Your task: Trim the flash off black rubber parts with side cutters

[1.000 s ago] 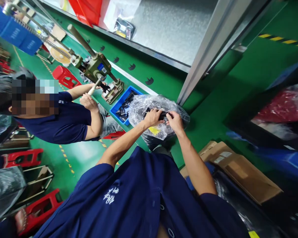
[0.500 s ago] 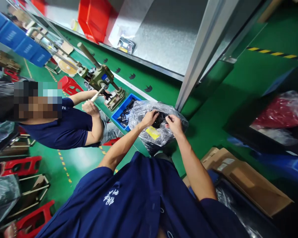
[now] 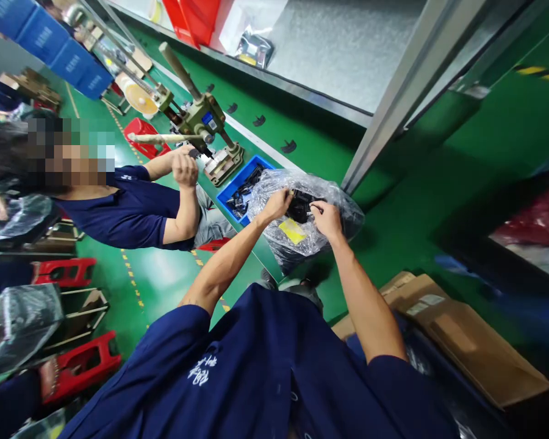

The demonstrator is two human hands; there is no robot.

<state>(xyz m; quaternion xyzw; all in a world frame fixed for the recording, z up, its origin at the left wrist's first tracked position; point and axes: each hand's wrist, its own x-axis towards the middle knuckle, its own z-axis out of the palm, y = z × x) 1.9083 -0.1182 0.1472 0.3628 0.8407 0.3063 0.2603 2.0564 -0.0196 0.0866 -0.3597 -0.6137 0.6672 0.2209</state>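
A clear plastic bag point(image 3: 274, 183) sits on the green bench with its mouth open. Black parts point(image 3: 301, 206) show inside it, and a yellow label point(image 3: 292, 231) lies on its near side. My left hand point(image 3: 278, 205) pinches the bag's rim on the left of the opening. On the opposite side, my right hand point(image 3: 328, 219) has its fingers closed at the rim, close against the black parts; the exact grip is partly hidden.
Left of the bag stands a blue bin point(image 3: 235, 194) of black parts. A co-worker point(image 3: 132, 204) sits at a green hand press point(image 3: 201, 122). Small black pieces point(image 3: 288, 146) lie along the bench. A metal post point(image 3: 393, 97) rises behind, and cardboard point(image 3: 462, 335) lies at right.
The bag's mouth is wider, showing more of the black parts. My hands remain at its rim. The co-worker's hand has left the press handle, which has swung up. The view has shifted.
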